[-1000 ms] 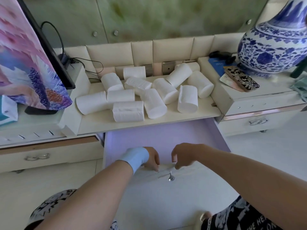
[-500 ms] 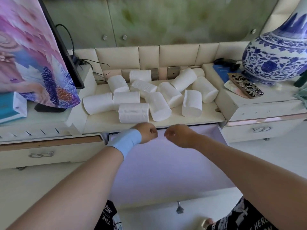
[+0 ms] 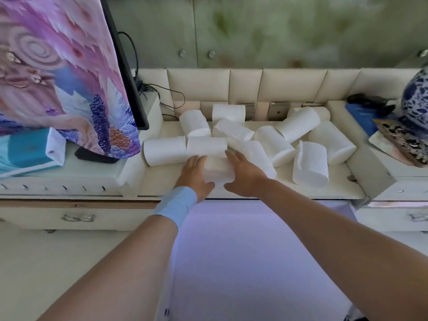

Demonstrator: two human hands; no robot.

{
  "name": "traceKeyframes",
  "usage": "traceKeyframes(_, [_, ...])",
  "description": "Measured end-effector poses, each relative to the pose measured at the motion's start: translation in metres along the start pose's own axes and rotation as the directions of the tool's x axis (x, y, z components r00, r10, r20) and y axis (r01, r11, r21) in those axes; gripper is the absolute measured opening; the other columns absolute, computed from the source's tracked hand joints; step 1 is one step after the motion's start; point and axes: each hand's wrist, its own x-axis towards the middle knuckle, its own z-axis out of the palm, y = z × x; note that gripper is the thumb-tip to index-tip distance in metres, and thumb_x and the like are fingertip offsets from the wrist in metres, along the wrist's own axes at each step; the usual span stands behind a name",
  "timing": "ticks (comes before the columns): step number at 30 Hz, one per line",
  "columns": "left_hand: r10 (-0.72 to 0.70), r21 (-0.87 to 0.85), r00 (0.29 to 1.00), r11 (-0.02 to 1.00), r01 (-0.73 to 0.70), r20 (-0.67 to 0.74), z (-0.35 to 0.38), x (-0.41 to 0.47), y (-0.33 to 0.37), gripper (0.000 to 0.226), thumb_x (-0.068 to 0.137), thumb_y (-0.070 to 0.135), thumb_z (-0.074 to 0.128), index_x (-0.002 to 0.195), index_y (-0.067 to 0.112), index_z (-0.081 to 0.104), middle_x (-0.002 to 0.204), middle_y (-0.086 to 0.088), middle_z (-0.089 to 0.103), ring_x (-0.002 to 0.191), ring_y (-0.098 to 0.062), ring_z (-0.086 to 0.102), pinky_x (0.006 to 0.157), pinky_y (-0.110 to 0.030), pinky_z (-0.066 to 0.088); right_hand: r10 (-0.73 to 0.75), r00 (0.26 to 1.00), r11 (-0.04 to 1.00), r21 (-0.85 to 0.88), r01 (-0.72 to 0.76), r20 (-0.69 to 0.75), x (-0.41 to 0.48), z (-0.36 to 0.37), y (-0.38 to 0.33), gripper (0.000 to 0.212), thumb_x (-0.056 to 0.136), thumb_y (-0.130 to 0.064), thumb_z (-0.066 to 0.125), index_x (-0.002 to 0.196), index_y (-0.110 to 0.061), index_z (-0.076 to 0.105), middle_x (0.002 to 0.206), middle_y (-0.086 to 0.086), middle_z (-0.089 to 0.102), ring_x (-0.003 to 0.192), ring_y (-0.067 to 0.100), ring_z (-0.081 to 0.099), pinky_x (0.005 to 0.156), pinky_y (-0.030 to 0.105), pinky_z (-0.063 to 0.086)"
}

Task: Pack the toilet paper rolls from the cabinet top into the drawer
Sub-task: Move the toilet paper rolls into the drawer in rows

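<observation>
Several white toilet paper rolls (image 3: 273, 144) lie scattered on the cream cabinet top (image 3: 162, 181). The front roll (image 3: 217, 171) lies on its side near the front edge. My left hand (image 3: 193, 176), with a blue wristband, presses against its left end, and my right hand (image 3: 243, 176) against its right end, fingers spread. The roll still rests on the cabinet top. Below, the drawer (image 3: 254, 262) stands pulled out, its pale lilac floor bare.
A TV screen (image 3: 62, 72) stands at the left with a teal tissue box (image 3: 25, 151) in front. A blue-and-white vase (image 3: 416, 98) and a phone (image 3: 405, 140) sit on the raised right cabinet. Cables (image 3: 162, 93) run behind the rolls.
Both hands left the drawer front, rose over the open drawer and now clasp the front roll from both sides. The camera moved closer to the cabinet.
</observation>
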Motion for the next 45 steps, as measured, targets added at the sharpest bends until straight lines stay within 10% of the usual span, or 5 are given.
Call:
traceKeyframes(4, [-0.124, -0.296, 0.991, 0.949, 0.106, -0.045, -0.005, -0.002, 0.006, 0.081, 0.084, 0.028, 0.070, 0.152, 0.026, 0.025, 0.151, -0.003, 0.028, 0.129, -0.025, 0.045, 0.088, -0.025, 0.040, 0.072, 0.996, 0.996, -0.060, -0.069, 0.051, 0.007, 0.006, -0.008, 0.106, 0.080, -0.034, 0.076, 0.159, -0.022, 0.007, 0.145, 0.011, 0.027, 0.113, 0.032, 0.057, 0.090, 0.038, 0.054])
traceKeyframes(9, [-0.211, -0.435, 0.977, 0.880, 0.192, 0.003, -0.010, -0.021, 0.002, 0.078, 0.082, 0.030, 0.070, 0.150, 0.024, 0.032, 0.149, -0.001, 0.042, 0.124, -0.023, 0.052, 0.097, -0.032, 0.046, 0.113, 0.993, 0.971, -0.216, -0.102, 0.037, -0.015, 0.010, -0.027, 0.088, 0.074, -0.040, 0.075, 0.145, -0.013, 0.031, 0.131, 0.008, 0.044, 0.105, 0.029, 0.062, 0.081, 0.037, 0.055])
traceKeyframes(20, [-0.426, -0.586, 0.867, 0.644, 0.492, 0.259, -0.005, -0.098, -0.022, 0.073, 0.082, 0.046, 0.071, 0.145, 0.034, 0.035, 0.135, 0.003, 0.043, 0.113, -0.025, 0.048, 0.095, -0.045, 0.054, 0.263, 0.920, 0.944, 0.119, -0.307, 0.292, -0.088, 0.055, -0.077, 0.084, 0.067, -0.050, 0.075, 0.136, -0.019, 0.038, 0.123, 0.006, 0.052, 0.093, 0.025, 0.069, 0.065, 0.032, 0.061])
traceKeyframes(36, [-0.194, 0.023, 0.942, 0.981, 0.195, 0.275, 0.053, -0.079, -0.086, 0.048, 0.098, 0.022, 0.044, 0.145, 0.026, 0.042, 0.146, -0.013, 0.036, 0.118, -0.035, 0.055, 0.096, -0.039, 0.049, 0.427, 0.690, 0.553, 0.435, -0.710, 0.584, -0.047, 0.139, -0.068, 0.083, 0.074, -0.047, 0.078, 0.135, -0.009, 0.038, 0.120, 0.018, 0.060, 0.079, 0.029, 0.068, 0.051, 0.035, 0.062])
traceKeyframes(45, [0.040, 0.337, 0.980, 0.936, -0.106, 0.195, 0.040, -0.075, -0.106, 0.043, 0.093, 0.026, 0.054, 0.136, 0.028, 0.052, 0.144, -0.002, 0.040, 0.127, -0.024, 0.040, 0.095, -0.040, 0.046, 0.282, 0.836, 0.865, 0.252, -0.434, 0.471, -0.036, 0.148, -0.082, 0.030, 0.090, -0.041, 0.061, 0.104, -0.016, 0.052, 0.099, 0.004, 0.061, 0.078, 0.020, 0.060, 0.070, 0.031, 0.049])
